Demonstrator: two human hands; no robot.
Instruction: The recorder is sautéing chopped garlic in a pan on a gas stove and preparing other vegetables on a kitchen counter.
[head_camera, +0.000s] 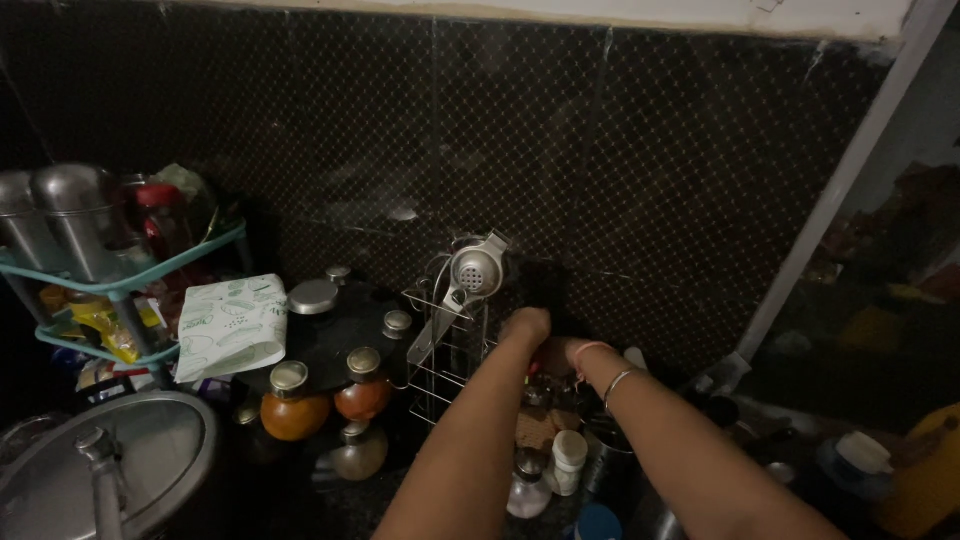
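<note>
Two bare arms reach far over the dim counter (350, 505). The left hand (527, 325) is clenched around a dark upright object (540, 285), too dark to name, just right of a wire utensil rack (440, 350) holding a metal citrus squeezer (470, 275). The right hand (560, 355), wearing wrist bangles, sits just beside it; whether it grips anything I cannot tell. Near left stand orange-filled glass jars (292, 410), a pressure cooker lid (110, 465) and a teal tiered shelf (120, 290).
</note>
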